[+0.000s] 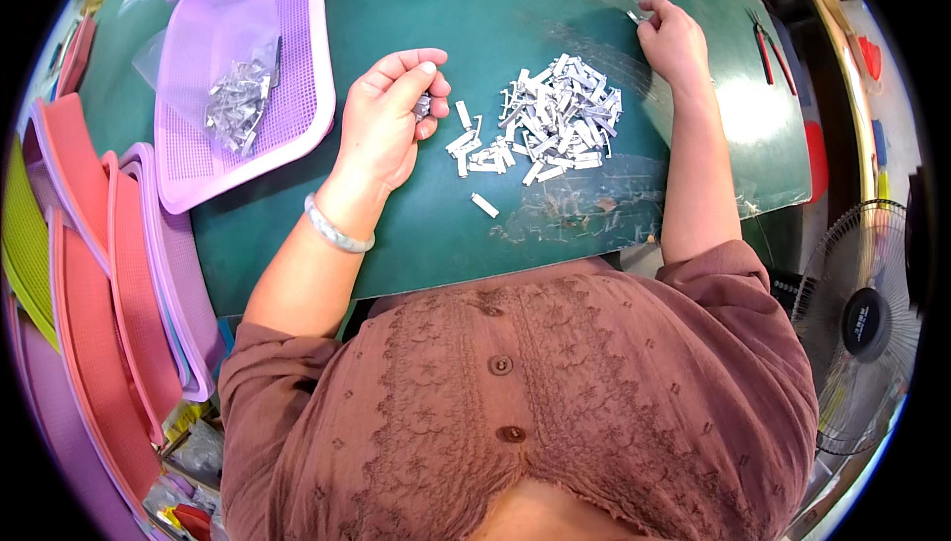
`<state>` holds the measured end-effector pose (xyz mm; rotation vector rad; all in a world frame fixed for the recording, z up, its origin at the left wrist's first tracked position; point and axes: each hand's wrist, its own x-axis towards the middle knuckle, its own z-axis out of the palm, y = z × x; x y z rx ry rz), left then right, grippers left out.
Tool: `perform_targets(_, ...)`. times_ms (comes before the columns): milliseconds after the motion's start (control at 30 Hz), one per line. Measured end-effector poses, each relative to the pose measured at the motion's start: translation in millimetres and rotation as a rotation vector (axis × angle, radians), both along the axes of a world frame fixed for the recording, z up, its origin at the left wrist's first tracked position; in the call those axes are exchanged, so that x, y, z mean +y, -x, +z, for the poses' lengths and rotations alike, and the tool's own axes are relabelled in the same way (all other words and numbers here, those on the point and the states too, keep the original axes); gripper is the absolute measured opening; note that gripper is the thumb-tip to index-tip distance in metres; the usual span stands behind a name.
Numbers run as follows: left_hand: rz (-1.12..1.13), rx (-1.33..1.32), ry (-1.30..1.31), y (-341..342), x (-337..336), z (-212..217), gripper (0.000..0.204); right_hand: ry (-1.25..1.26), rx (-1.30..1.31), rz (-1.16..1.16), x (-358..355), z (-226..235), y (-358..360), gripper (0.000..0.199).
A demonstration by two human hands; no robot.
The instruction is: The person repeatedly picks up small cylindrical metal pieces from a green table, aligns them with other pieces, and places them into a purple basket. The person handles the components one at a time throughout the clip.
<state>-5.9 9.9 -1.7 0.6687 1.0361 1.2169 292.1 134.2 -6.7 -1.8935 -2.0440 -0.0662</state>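
My left hand (pixel 393 110) is curled closed around several small grey metal pieces (pixel 423 107), just right of the purple basket. Out to the right, my right hand (pixel 674 38) pinches one small silvery piece (pixel 634 18) between thumb and fingers, above the green table. Between the two hands lies a heap of small white and grey oblong parts (pixel 563 115). A few loose ones have spread to its left, and a single part (pixel 484 205) rests nearer to me. Their exact kind is too small to make out.
A purple mesh basket (pixel 320 55) holds a clear bag of grey metal pieces (pixel 241 105). Pliers with red handles (pixel 773 60) lie at the table's right. Stacked pink, purple and green baskets (pixel 129 273) stand at my left, a fan (pixel 864 323) at my right.
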Motion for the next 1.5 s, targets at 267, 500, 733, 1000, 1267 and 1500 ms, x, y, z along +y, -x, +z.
perform_targets(267, -0.182, 0.336, -0.038, 4, 1, 3, 0.016, -0.234, 0.361, 0.519, -32, 5, 53, 0.024)
perform_targets(500, -0.371, 1.166, -0.496, 9, 5, -6, 0.018, -0.139, 0.392, 0.627, -44, 1, 71, 0.020)
perform_targets(733, -0.360, 1.181, -0.429, 11, 5, -2, 0.013, -0.193, 0.360, 0.689, -41, -2, 70, 0.022)
perform_targets(1000, -0.251, 0.458, -0.055, 3, 4, 8, 0.011, 0.142, 0.736, 0.665, -62, 8, 86, 0.023)
perform_targets(1267, -0.167, 0.344, -0.089, -4, -2, 17, 0.013, 0.618, 1.129, 0.713, -81, 22, 101, 0.032)
perform_targets(1500, -0.177, 0.242, -0.039, -3, -4, 16, 0.014, 0.613, 1.194, 0.661, -84, 22, 104, 0.034)
